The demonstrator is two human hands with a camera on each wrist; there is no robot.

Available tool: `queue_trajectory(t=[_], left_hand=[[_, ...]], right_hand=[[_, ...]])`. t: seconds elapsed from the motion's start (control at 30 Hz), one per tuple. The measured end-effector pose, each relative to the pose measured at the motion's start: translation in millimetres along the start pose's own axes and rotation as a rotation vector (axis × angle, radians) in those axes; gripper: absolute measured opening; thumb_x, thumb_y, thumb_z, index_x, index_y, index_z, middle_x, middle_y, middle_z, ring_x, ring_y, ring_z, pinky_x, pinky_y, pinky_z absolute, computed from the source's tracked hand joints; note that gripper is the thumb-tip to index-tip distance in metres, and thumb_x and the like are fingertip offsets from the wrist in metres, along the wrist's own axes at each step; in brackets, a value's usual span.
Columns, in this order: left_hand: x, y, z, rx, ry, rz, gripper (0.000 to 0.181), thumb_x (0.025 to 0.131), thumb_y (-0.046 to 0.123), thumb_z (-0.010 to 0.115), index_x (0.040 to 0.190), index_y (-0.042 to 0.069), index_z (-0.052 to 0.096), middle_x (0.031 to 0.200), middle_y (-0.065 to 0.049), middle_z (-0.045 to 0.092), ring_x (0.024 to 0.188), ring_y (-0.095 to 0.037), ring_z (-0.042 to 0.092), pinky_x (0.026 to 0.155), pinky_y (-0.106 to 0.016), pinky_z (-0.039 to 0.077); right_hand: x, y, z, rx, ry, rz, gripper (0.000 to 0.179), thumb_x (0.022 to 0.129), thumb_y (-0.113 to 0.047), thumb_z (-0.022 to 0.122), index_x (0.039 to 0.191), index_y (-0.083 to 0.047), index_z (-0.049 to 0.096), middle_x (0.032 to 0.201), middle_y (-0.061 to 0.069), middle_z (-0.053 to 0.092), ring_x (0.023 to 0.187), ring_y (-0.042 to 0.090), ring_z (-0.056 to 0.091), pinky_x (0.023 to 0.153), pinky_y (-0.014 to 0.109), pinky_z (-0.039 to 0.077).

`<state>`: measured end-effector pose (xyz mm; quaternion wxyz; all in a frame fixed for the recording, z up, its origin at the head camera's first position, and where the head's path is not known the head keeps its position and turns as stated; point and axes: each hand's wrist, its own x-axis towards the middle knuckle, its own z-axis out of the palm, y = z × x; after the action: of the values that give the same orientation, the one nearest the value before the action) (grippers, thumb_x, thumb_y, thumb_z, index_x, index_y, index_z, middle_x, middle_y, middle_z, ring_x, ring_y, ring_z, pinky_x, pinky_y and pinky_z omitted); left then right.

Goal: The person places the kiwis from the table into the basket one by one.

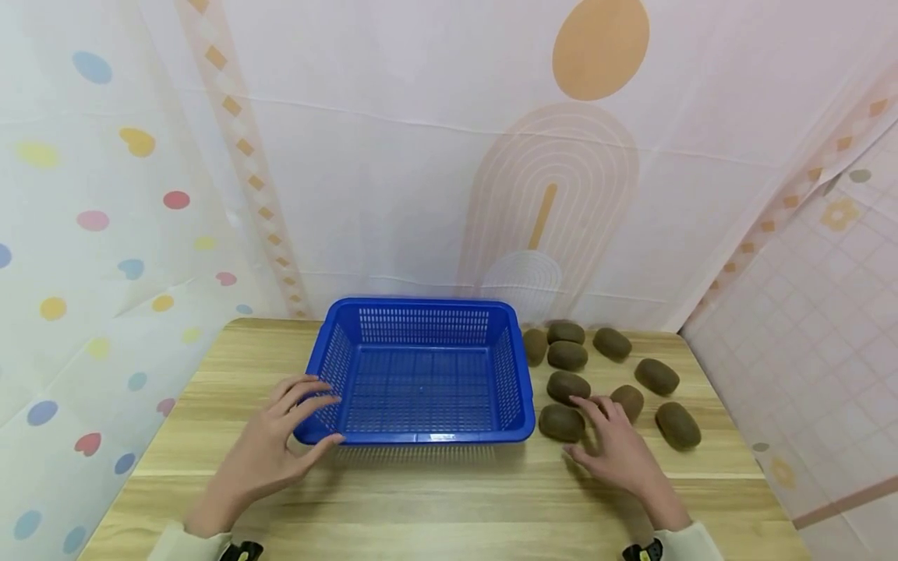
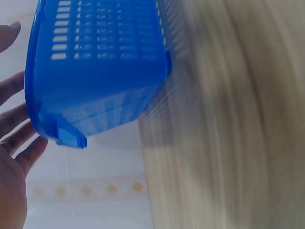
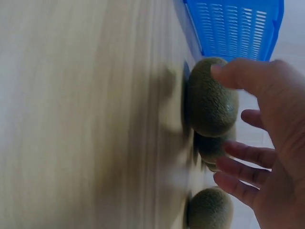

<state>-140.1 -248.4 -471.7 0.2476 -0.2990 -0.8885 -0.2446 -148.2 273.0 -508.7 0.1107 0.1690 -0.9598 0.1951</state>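
A blue plastic basket (image 1: 463,438) with slotted walls stands on the table, nothing lying inside it. My left hand (image 1: 270,436) is at its front left corner, fingers spread over the rim and thumb apart; in the left wrist view the fingers reach past the basket's edge (image 2: 31,90). To the right of the basket my right hand (image 1: 620,452) hovers low among brown kiwis, its thumb and fingers parted around the nearest kiwi (image 1: 561,423). Another kiwi (image 1: 568,386) sits just behind that one, by my fingertips. In the right wrist view the thumb overlaps the near kiwi (image 3: 212,107).
Several more kiwis lie loose on the wooden table (image 1: 449,499), such as one at the right (image 1: 677,425) and one at the back (image 1: 612,344). A kiwi (image 1: 535,347) rests close to the basket's right wall. Patterned cloth (image 1: 393,156) hangs behind the table and at both sides.
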Motion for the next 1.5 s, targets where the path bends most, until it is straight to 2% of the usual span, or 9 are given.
queue_trajectory(t=[0.07,0.2,0.3,0.5,0.63,0.73,0.87,1.13,1.5], left_hand=[[-0.3,1.5,2.4,-0.022,0.034,0.075,0.043,0.074,0.026,0.090,0.113,0.021,0.075,0.122,-0.002,0.067,0.123,-0.028,0.055,0.117,-0.009,0.024],[-1.7,3.0,6.1,-0.043,0.074,0.158,0.026,0.077,0.028,0.089,0.098,0.021,0.076,0.109,0.004,0.067,0.109,-0.019,0.059,0.109,-0.013,0.036],[-3.0,4.0,7.3,-0.045,0.075,0.171,0.019,0.087,0.037,0.082,0.094,0.020,0.076,0.103,0.009,0.067,0.100,-0.014,0.060,0.099,-0.017,0.043],[-5.0,7.9,7.3,-0.034,0.045,0.146,0.039,0.101,0.053,0.055,0.095,0.021,0.077,0.095,0.012,0.068,0.088,-0.008,0.059,0.090,-0.026,0.044],[-3.5,9.0,7.5,-0.029,0.072,0.180,0.029,0.100,0.044,0.066,0.094,0.018,0.077,0.093,0.010,0.069,0.085,-0.010,0.060,0.090,-0.031,0.044],[-3.1,9.9,6.4,-0.015,0.061,0.173,0.015,0.091,0.032,0.079,0.094,0.017,0.078,0.092,0.010,0.070,0.086,-0.010,0.061,0.088,-0.030,0.044],[-3.2,11.6,5.5,0.004,0.034,0.146,0.019,0.078,0.021,0.087,0.094,0.017,0.078,0.092,0.010,0.070,0.086,-0.010,0.061,0.084,-0.027,0.044],[-0.9,11.9,5.6,-0.016,0.029,0.152,0.026,0.072,0.013,0.089,0.095,0.016,0.078,0.092,0.009,0.070,0.084,-0.008,0.061,0.078,-0.023,0.049],[-0.8,15.4,6.1,-0.042,0.023,0.169,0.027,0.073,0.008,0.086,0.097,0.015,0.077,0.095,0.008,0.070,0.087,-0.008,0.061,0.080,-0.021,0.048]], right_hand=[[1.3,-1,3,-0.012,0.006,-0.002,0.070,0.078,-0.026,0.088,0.140,-0.010,0.059,0.124,0.012,0.060,0.110,0.029,0.058,0.081,0.048,0.056],[2.0,-1,9,-0.018,0.012,0.002,0.064,0.078,-0.020,0.088,0.135,-0.007,0.062,0.118,0.011,0.061,0.108,0.029,0.060,0.083,0.048,0.056],[1.7,-2,13,-0.006,0.023,0.009,0.061,0.079,-0.016,0.088,0.133,-0.006,0.063,0.116,0.012,0.062,0.108,0.030,0.062,0.087,0.049,0.055],[2.2,-1,16,0.040,0.045,0.017,0.055,0.077,-0.012,0.088,0.126,-0.002,0.064,0.113,0.011,0.063,0.099,0.023,0.062,0.084,0.044,0.055],[5.0,1,16,0.072,0.044,0.023,0.053,0.076,-0.010,0.088,0.123,-0.001,0.065,0.112,0.009,0.064,0.095,0.018,0.061,0.079,0.038,0.055],[6.7,2,15,0.089,0.051,0.016,0.052,0.075,-0.008,0.088,0.121,0.000,0.065,0.111,0.009,0.065,0.094,0.019,0.063,0.078,0.036,0.055],[6.7,1,12,0.111,0.070,0.008,0.051,0.074,-0.007,0.088,0.120,0.001,0.065,0.108,0.009,0.066,0.093,0.020,0.063,0.076,0.033,0.056],[5.3,-1,2,0.178,0.060,0.051,0.050,0.078,-0.006,0.086,0.122,0.002,0.065,0.110,0.010,0.066,0.096,0.022,0.065,0.078,0.035,0.060],[13.2,-5,-13,0.185,0.081,0.046,0.050,0.080,-0.008,0.086,0.124,0.001,0.065,0.112,0.013,0.067,0.097,0.026,0.067,0.078,0.036,0.061]])
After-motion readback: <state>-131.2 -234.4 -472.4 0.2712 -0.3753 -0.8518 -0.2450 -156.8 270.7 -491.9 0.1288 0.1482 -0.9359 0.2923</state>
